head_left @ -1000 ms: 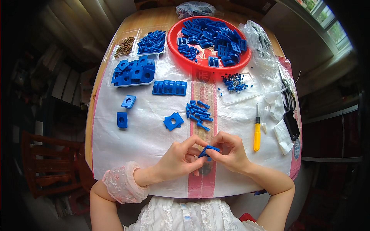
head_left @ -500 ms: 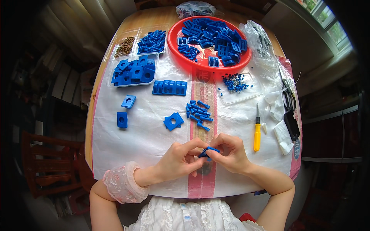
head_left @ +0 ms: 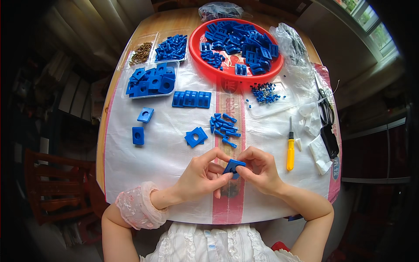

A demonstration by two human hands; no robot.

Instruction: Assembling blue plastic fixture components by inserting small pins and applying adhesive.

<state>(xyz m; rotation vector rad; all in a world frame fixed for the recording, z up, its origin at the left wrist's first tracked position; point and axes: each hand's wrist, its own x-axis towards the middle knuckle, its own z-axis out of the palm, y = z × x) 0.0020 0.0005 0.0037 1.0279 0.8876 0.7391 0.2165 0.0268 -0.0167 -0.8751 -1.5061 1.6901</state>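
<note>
Between both hands, over the pink stripe of the table cover, I hold a small blue plastic plate (head_left: 233, 165) with its flat face tipped toward me. My left hand (head_left: 204, 175) pinches its left edge between thumb and fingers. My right hand (head_left: 260, 171) grips its right side, thumb on the near face. Just beyond my fingers lies a loose group of small blue pegs (head_left: 224, 127). Left of them are stacked blue square plates with a round hole (head_left: 202, 141). Fingers hide part of the held piece.
A red basin (head_left: 195, 56) of blue parts stands at the back. Clear trays hold blue plates (head_left: 142, 88), pegs (head_left: 171, 47) and brown screws (head_left: 142, 53). Joined blue parts (head_left: 190, 99) lie mid-table. At right are a yellow screwdriver (head_left: 290, 155), small beads (head_left: 265, 94) and black scissors (head_left: 326, 109).
The blue plate has been turned in my fingers, from nearly edge-on to showing more of its flat face. Both hands have shifted slightly and still hold it.
</note>
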